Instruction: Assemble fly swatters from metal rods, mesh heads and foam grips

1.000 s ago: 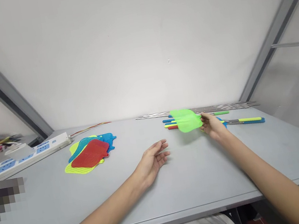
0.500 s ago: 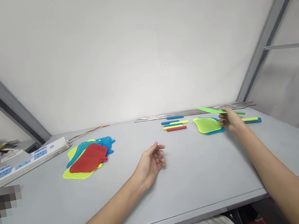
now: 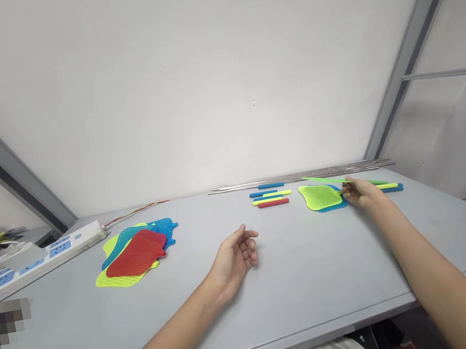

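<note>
My right hand [image 3: 358, 193] pinches a green fly swatter [image 3: 322, 180], seen nearly edge-on, its handle end showing past my hand on the right. Just below it, a yellow-green swatter [image 3: 322, 196] rests over a blue one [image 3: 332, 207], their handles sticking out to the right behind my wrist. Over the middle of the table, my left hand [image 3: 236, 258] is palm-up with loosely curled fingers and holds nothing. Coloured handle tubes, among them a red one [image 3: 273, 203], lie between my hands toward the back.
Loose swatter heads, with a red one [image 3: 136, 254] on top, are piled on the left of the table [image 3: 226, 338]. Thin metal rods [image 3: 239, 186] lie along the wall. A white power strip [image 3: 84, 235] runs along the left edge, with thin wires [image 3: 135, 211] behind the pile.
My right hand has lowered the green swatter closer to the two lying swatters, and it now looks flatter. My left hand stays almost where it was. The view has shifted slightly.
</note>
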The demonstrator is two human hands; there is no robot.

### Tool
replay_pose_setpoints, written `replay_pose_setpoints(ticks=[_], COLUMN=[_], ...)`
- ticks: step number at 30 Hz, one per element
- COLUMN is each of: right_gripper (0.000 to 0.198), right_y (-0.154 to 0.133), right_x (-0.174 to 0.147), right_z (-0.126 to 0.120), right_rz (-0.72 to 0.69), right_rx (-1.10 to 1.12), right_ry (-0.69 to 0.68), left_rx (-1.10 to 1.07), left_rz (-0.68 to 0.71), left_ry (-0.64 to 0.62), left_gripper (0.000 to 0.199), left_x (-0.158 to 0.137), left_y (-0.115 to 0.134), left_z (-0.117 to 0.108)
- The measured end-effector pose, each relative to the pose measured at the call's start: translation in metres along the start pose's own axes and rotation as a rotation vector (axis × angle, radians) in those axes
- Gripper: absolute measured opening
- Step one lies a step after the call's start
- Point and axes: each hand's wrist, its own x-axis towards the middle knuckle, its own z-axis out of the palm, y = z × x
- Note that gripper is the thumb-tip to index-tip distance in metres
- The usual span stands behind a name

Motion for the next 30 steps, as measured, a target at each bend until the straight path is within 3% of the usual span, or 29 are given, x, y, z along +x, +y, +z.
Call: replay_pose_setpoints(ticks=[4, 15, 24, 30], right_gripper=[0.018, 0.014, 0.015, 0.016], right_y=[-0.001, 0.004, 0.000, -0.001], right_x=[0.001, -0.001, -0.004, -0.002], right_z=[-0.004, -0.008, -0.005, 0.010], right_rz=[0.106, 0.136, -0.045, -0.152], right_rx=[-0.099, -0.418, -0.357, -0.289], right_ry=[0.059, 0.068, 0.078, 0.003], left_rx=[0.017, 0.198, 0.211, 0.251], left_rz=[-0.001, -0.066, -0.048, -0.008], left_ry=[-0.030, -0.084, -0.090, -0.122], left_gripper=[0.024, 0.022, 0.023, 0.025], left_x=[0.000, -0.002, -0.002, -0.002], left_y=[-0.001, 0.001, -0.001, -0.003], left_z=[-0.001, 0.003, 0.001, 0.001])
